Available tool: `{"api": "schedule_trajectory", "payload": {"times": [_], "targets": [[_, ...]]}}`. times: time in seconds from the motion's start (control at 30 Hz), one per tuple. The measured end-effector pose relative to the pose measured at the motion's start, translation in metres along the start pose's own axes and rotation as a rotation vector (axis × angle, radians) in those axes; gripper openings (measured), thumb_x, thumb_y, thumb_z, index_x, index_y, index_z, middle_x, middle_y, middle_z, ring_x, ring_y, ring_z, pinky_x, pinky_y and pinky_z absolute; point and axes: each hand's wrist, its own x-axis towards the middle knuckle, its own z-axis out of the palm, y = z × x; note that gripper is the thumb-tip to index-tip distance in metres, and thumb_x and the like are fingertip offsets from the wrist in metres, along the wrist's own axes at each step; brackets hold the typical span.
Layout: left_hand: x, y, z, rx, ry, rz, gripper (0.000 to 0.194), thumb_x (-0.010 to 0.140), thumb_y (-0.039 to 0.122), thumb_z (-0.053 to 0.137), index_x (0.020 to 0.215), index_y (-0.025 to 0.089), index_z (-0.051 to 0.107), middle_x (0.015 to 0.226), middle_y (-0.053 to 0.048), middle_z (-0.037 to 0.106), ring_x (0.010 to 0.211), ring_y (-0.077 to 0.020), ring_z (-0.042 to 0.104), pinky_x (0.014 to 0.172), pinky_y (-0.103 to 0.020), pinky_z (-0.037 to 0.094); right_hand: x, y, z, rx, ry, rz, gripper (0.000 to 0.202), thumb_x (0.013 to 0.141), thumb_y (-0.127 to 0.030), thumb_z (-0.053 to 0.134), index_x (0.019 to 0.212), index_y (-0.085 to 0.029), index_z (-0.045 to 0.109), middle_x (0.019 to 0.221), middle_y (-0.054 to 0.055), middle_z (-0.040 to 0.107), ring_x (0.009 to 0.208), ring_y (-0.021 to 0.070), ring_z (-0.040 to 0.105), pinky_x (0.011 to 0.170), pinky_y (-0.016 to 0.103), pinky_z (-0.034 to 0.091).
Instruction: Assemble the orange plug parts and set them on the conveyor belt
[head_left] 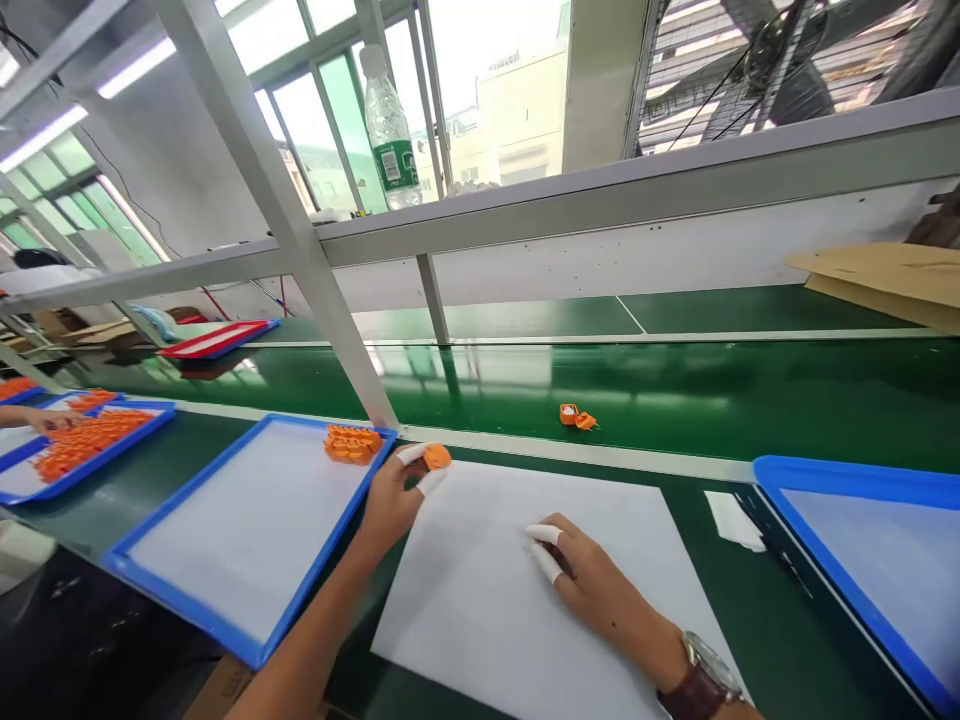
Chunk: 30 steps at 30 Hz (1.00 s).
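My left hand (391, 500) pinches a small round orange plastic piece (437, 457) between thumb and forefinger, above the top left corner of a white paper sheet (487, 590). White finger cots cover those two fingertips. My right hand (592, 575), also in white finger cots, hovers over or rests on the middle of the sheet. Its thumb and forefinger are slightly apart, with nothing visible between them. Left of the sheet lies a blue-rimmed tray (217, 530), holding a cluster of orange pieces (352, 444) in its far right corner.
Two orange pieces (576, 416) lie on the green belt (675, 390) behind the bench. Another blue tray (862, 480) is at the right, beside a white scrap (735, 520). A slanted metal post (300, 240) rises ahead. Far left, another person's hand (52, 420) touches orange pieces.
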Motion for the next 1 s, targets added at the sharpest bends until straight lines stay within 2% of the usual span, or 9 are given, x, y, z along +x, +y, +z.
{"api": "schedule_trajectory", "payload": {"times": [0.13,0.23,0.3,0.37,0.53,0.73,0.8,0.9,1.0], "targets": [[0.031,-0.026,-0.085,0.112,0.296,-0.095,0.056,0.079,0.038,0.071,0.127,0.013,0.060,0.112,-0.012,0.071,0.098,-0.0228,0.069,0.092,-0.038,0.056,-0.002,0.002,0.002,-0.052,-0.016,-0.055,0.036,0.094,-0.009,0.042,0.119,-0.026,0.061,0.110,0.009,0.061,0.092,0.0232,0.061,0.083,0.039,0.053],[0.053,-0.053,-0.142,0.261,0.543,-0.245,0.061,0.074,0.038,0.072,0.127,0.011,0.060,0.111,-0.013,0.070,0.102,-0.0255,0.067,0.091,-0.039,0.054,-0.003,0.007,0.005,-0.067,-0.022,-0.078,0.037,0.092,-0.006,0.042,0.118,-0.025,0.061,0.107,0.009,0.060,0.093,0.0234,0.060,0.083,0.039,0.053],[0.062,-0.073,-0.166,0.318,0.589,-0.336,0.056,0.068,0.035,0.074,0.117,0.010,0.065,0.107,-0.014,0.072,0.104,-0.0298,0.066,0.092,-0.043,0.053,-0.003,0.008,0.006,-0.073,-0.028,-0.079,0.038,0.090,-0.005,0.042,0.116,-0.025,0.061,0.107,0.008,0.060,0.093,0.0232,0.060,0.083,0.039,0.054],[0.065,-0.090,-0.179,0.339,0.575,-0.412,0.046,0.063,0.029,0.076,0.105,0.010,0.070,0.100,-0.014,0.074,0.103,-0.0333,0.067,0.091,-0.045,0.053,-0.003,0.008,0.006,-0.080,-0.035,-0.071,0.038,0.089,-0.004,0.041,0.113,-0.025,0.062,0.107,0.008,0.060,0.092,0.0230,0.060,0.083,0.038,0.054],[0.070,-0.117,-0.184,0.297,0.458,-0.473,0.029,0.060,0.018,0.074,0.088,0.013,0.074,0.089,-0.012,0.077,0.098,-0.0329,0.070,0.089,-0.041,0.053,0.000,0.006,0.007,-0.096,-0.058,-0.041,0.035,0.089,-0.004,0.039,0.108,-0.023,0.061,0.106,0.008,0.060,0.092,0.0226,0.061,0.083,0.038,0.055],[0.088,-0.118,-0.180,0.233,0.406,-0.425,0.027,0.063,0.017,0.071,0.089,0.015,0.074,0.084,-0.009,0.077,0.094,-0.0292,0.072,0.086,-0.037,0.056,0.001,0.010,0.011,-0.096,-0.059,-0.028,0.033,0.089,-0.005,0.041,0.109,-0.024,0.059,0.109,0.008,0.060,0.090,0.0211,0.063,0.081,0.037,0.057],[0.093,-0.113,-0.177,0.245,0.463,-0.405,0.034,0.063,0.016,0.069,0.097,0.014,0.072,0.088,-0.011,0.076,0.100,-0.0313,0.070,0.090,-0.041,0.055,0.001,0.012,0.011,-0.095,-0.051,-0.037,0.033,0.089,-0.005,0.041,0.109,-0.024,0.059,0.109,0.008,0.060,0.092,0.0210,0.063,0.083,0.037,0.056],[0.100,-0.097,-0.164,0.277,0.573,-0.320,0.054,0.068,0.016,0.064,0.121,0.010,0.062,0.113,-0.017,0.070,0.118,-0.0344,0.062,0.103,-0.050,0.047,0.000,0.013,0.011,-0.085,-0.037,-0.044,0.034,0.088,-0.003,0.041,0.108,-0.024,0.059,0.108,0.008,0.060,0.091,0.0205,0.062,0.082,0.036,0.056],[0.110,-0.069,-0.134,0.261,0.550,-0.150,0.061,0.081,0.022,0.056,0.140,0.011,0.046,0.136,-0.018,0.057,0.130,-0.0304,0.053,0.112,-0.051,0.039,0.000,0.012,0.009,-0.083,-0.017,-0.037,0.032,0.087,-0.002,0.043,0.103,-0.023,0.060,0.105,0.007,0.060,0.089,0.0203,0.060,0.080,0.035,0.055]]}}
